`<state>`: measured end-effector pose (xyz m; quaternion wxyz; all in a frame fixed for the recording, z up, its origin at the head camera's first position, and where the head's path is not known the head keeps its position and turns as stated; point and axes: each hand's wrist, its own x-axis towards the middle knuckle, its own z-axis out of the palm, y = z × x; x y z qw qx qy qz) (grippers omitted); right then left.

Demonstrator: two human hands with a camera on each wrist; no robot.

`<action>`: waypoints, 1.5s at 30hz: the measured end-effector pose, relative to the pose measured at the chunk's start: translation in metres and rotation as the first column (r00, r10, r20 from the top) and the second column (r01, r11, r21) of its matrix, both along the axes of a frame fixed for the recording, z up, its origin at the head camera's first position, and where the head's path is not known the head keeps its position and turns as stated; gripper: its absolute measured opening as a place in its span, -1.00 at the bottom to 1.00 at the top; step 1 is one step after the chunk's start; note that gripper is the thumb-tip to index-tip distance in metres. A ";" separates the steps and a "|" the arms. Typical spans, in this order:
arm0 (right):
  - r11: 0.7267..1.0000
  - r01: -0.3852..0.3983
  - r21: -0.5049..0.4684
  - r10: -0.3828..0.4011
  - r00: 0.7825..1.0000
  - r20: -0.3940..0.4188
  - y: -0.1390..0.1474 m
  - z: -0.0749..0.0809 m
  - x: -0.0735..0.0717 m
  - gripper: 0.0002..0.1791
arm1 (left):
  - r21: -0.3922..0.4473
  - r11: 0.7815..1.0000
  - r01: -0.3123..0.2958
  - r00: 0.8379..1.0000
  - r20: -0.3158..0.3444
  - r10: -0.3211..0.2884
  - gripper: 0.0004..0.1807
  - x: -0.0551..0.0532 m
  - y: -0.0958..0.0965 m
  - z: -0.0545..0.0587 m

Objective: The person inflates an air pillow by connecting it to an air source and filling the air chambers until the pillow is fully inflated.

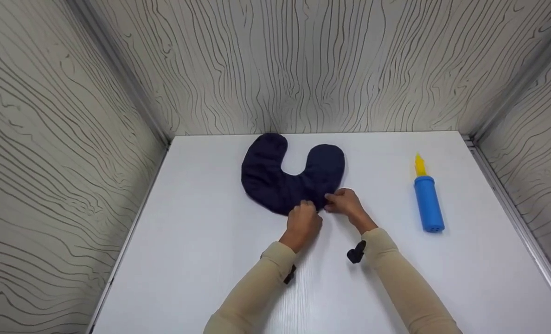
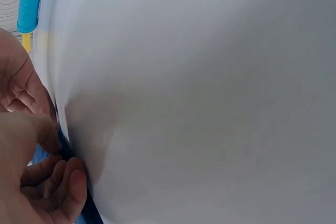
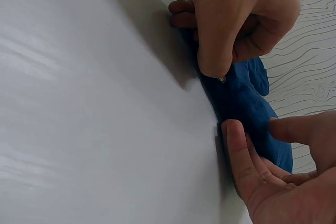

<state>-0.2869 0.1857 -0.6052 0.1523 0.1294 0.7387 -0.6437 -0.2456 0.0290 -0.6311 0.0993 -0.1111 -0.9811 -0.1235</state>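
A dark blue U-shaped neck pillow [image 1: 266, 181] lies flat on the white table, its two arms pointing to the back wall. My left hand [image 1: 303, 221] pinches its near edge, thumb against curled fingers. At the left thumb's tip in the right wrist view, a small shiny piece [image 3: 222, 80] shows on the fabric; I cannot tell what it is. Just to the right, my right hand [image 1: 345, 203] grips the same edge, with the thumb on one side of the cloth and fingers [image 3: 239, 153] on the other. In the left wrist view only a strip of the pillow [image 2: 92, 211] shows.
A blue hand pump [image 1: 428, 204] with a yellow nozzle [image 1: 419, 165] lies on the table [image 1: 187, 241] to the right of the pillow. Wood-grain panels [image 1: 298, 69] wall the table at the back and both sides.
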 end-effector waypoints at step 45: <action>0.956 0.172 -0.237 -0.173 0.985 0.015 -0.018 -0.012 0.002 -0.70 | 0.624 0.776 -0.093 0.988 0.155 -0.006 -0.80 -0.001 -0.019 -0.006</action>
